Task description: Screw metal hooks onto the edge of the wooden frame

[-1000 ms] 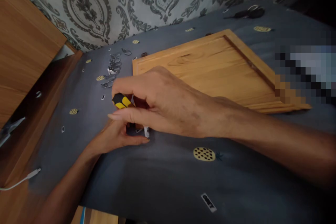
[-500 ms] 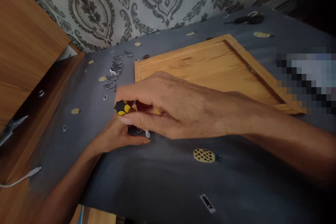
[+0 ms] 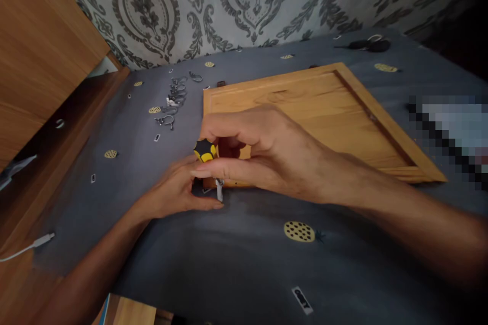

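My right hand [image 3: 263,155] is closed round a black-and-yellow screwdriver handle [image 3: 205,151], with thumb and fingers on its sides. Below the handle, a small metal piece [image 3: 219,189] shows at the near left corner of a wooden panel [image 3: 305,117] with a raised frame. My left hand [image 3: 177,188] is at that corner, its thumb tip at the lower end of the metal piece. The other fingers of this hand are mostly hidden behind my right hand. The screwdriver's tip cannot be seen clearly.
Several small metal clips or hooks [image 3: 176,92] lie in a row beyond the hands at the left. A black object with a ring [image 3: 368,44] rests at the back right. A white cable [image 3: 43,239] is at the left, near a wooden cabinet [image 3: 49,51].
My right hand and the screwdriver handle have shifted right, and the handle stands more upright. More of the metal piece and panel corner shows. The camera view has shifted slightly.
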Motion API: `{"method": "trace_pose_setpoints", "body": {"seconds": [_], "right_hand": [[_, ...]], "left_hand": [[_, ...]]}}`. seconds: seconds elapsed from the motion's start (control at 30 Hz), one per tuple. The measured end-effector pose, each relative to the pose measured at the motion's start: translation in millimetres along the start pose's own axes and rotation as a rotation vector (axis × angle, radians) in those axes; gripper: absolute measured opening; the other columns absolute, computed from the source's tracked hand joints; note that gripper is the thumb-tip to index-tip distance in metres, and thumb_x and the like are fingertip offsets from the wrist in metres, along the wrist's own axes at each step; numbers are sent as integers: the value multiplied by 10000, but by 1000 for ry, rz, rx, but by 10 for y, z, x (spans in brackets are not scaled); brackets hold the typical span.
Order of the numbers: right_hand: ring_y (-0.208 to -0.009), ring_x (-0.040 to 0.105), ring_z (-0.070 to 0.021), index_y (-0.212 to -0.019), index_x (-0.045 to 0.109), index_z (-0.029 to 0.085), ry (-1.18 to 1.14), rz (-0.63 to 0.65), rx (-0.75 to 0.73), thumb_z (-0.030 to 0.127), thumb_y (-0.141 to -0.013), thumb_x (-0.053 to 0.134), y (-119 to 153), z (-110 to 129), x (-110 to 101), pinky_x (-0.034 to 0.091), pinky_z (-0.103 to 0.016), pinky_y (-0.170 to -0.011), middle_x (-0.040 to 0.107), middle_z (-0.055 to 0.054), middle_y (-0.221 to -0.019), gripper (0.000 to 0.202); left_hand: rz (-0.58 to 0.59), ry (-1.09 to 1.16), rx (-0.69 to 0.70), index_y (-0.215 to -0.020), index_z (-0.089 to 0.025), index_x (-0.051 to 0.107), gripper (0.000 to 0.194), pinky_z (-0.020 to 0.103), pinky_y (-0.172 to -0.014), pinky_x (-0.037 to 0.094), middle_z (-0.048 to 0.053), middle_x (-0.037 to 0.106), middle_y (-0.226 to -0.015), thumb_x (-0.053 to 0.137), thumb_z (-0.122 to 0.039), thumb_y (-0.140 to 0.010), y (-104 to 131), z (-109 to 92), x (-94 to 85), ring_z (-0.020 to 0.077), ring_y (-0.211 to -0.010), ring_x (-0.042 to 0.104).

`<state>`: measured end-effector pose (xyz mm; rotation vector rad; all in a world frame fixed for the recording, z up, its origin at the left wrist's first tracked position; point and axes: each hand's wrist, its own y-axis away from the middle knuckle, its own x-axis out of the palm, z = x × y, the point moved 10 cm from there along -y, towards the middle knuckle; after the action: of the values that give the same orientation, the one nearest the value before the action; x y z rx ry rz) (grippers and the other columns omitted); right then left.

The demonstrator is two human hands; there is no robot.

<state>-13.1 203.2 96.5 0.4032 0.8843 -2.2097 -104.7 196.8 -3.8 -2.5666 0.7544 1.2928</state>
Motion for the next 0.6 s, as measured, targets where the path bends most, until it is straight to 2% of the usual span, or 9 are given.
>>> {"method": "trace_pose_setpoints", "body": {"seconds": [0.17, 0.43, 0.6], "right_hand": [[-605, 429, -55, -777, 508, 169, 22, -31, 33, 255, -978, 663, 30, -23, -15, 369, -197, -609, 493, 79, -658, 268], [-573, 429, -54, -727, 453, 184, 70, -116, 32, 301, -947, 706, 51, -12, -46, 374, -205, -565, 490, 80, -642, 356], [-571, 443, -50, -712, 455, 179, 40, -152, 33, 258, -911, 749, 56, -34, -52, 369, -191, -536, 486, 75, -641, 363]], "left_hand": [[-35, 35, 47, -846, -201, 615, 293, 283, -708, 472, -20, 562, -843, 767, -452, -830, 1, -11, -18, 159, -775, 556], [-1, 81, 54, -989, -209, 624, 283, 317, -829, 521, -2, 619, -1020, 746, -432, -867, 13, -43, 0, 209, -938, 610], [-13, 44, 55, -891, -201, 583, 258, 302, -741, 486, -11, 575, -915, 750, -395, -867, 20, -42, -9, 184, -846, 586]]}}
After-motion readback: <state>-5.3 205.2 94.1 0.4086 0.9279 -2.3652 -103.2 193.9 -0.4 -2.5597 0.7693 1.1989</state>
